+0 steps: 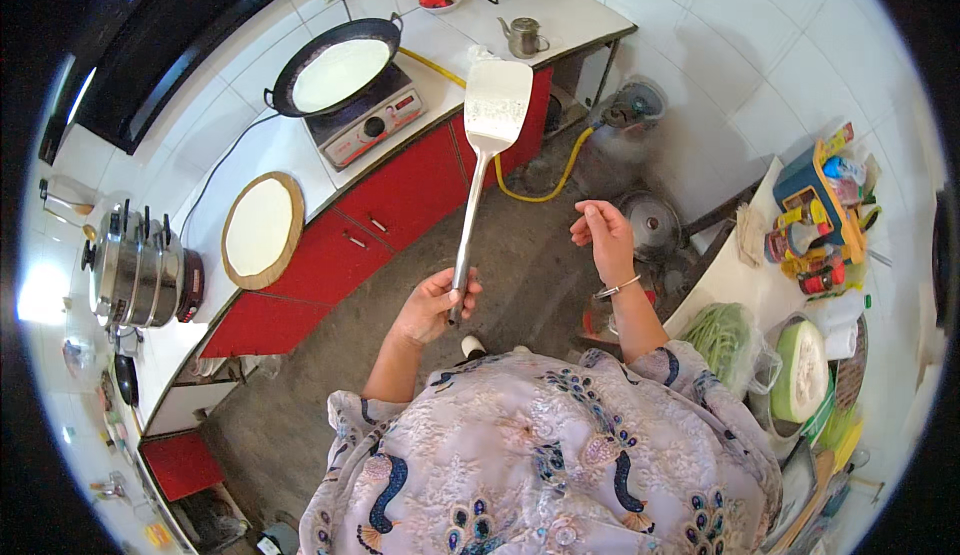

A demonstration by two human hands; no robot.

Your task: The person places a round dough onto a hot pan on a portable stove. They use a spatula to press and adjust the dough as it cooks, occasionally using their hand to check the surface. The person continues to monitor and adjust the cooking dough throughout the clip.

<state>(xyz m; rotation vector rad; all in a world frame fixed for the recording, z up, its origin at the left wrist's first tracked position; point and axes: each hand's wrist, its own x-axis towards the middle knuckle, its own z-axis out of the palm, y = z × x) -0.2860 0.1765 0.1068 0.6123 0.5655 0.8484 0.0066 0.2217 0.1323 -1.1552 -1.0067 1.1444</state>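
My left hand point(428, 307) is wrapped round the handle of a metal spatula point(498, 100), held upright with its broad blade at the top. Pale, batter-like residue clings to the blade and its tip. My right hand point(607, 238) is raised over the floor, loosely curled with fingers apart and nothing visible in it; a bangle circles that wrist. Beyond the left hand, a black two-handled wok point(284, 95) holds a round white sheet of batter or flatbread point(340, 73). Another pale round flatbread point(258, 227) lies on a round wooden board point(297, 217).
The wok sits on an electric cooker point(365, 127) on the white counter. A steel steamer point(140, 275) stands at left; a small metal kettle point(523, 37) is at the back. A yellow hose point(560, 191) runs to a gas cylinder point(610, 140). Cut melon point(800, 370) and bagged green beans point(722, 340) lie at right.
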